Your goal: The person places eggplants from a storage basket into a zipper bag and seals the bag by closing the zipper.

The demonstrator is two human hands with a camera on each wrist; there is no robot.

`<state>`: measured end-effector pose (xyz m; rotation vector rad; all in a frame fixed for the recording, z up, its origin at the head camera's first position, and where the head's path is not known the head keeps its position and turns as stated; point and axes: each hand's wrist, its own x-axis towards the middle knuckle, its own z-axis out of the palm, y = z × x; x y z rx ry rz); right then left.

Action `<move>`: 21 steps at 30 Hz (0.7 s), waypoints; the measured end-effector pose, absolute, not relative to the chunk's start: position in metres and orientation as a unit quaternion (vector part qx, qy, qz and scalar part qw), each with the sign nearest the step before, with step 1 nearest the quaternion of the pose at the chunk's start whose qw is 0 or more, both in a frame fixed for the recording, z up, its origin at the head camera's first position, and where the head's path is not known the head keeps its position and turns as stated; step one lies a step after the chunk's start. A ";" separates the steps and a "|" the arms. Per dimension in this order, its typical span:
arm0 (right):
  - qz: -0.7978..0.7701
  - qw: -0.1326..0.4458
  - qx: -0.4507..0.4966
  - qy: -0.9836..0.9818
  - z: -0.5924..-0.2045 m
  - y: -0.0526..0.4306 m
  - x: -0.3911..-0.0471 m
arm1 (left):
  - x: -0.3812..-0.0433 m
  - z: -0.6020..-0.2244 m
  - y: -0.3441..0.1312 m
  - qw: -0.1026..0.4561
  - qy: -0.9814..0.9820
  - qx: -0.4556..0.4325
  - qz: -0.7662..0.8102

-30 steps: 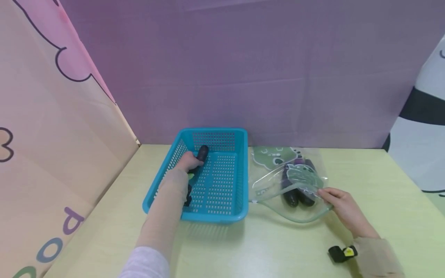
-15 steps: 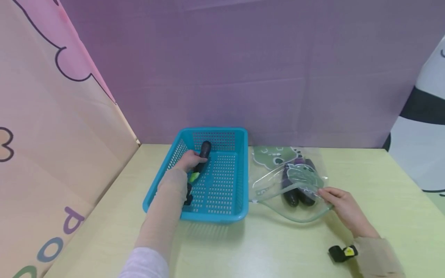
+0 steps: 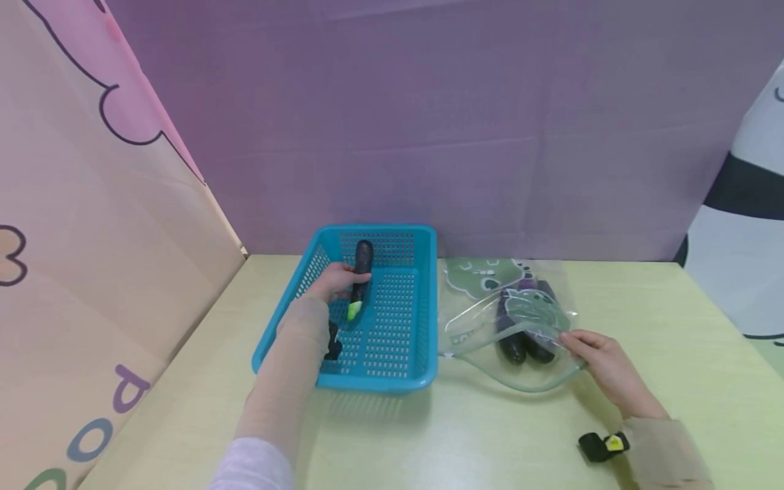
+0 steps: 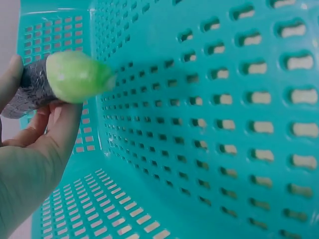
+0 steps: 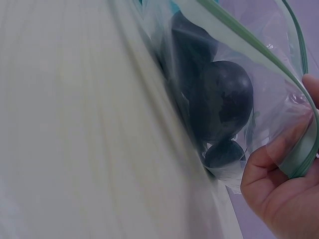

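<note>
My left hand point(image 3: 335, 281) grips a dark eggplant point(image 3: 364, 257) inside the blue plastic basket point(image 3: 427, 309). The thumb lies across its middle, and its bright green stem end point(image 4: 77, 77) points toward the camera in the left wrist view. At the right, my right hand point(image 3: 603, 361) pinches the green-edged mouth of a clear zip bag point(image 3: 468, 320), holding it apart. Several dark eggplants point(image 5: 222, 99) lie in the bag, rounded ends toward the opening; a green printed picture on the bag covers part of them in the head view.
The basket stands on a pale wooden table point(image 3: 465, 435), with the bag lying directly to its right. A purple backdrop point(image 3: 392, 136) rises behind them, and a printed panel point(image 3: 110, 272) stands along the left side. A small black device point(image 3: 603, 447) sits by my right wrist.
My left hand has turned the eggplant more upright in the basket and shifted it slightly toward the back, bringing its green end into view. My right hand and the bag have stayed put.
</note>
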<state>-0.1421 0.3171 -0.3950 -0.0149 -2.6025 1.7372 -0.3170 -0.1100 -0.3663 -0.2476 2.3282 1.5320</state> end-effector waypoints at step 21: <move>0.570 0.005 -0.012 -0.822 -0.394 0.316 -0.142 | -0.315 -0.346 -0.098 0.170 0.766 -0.082 0.615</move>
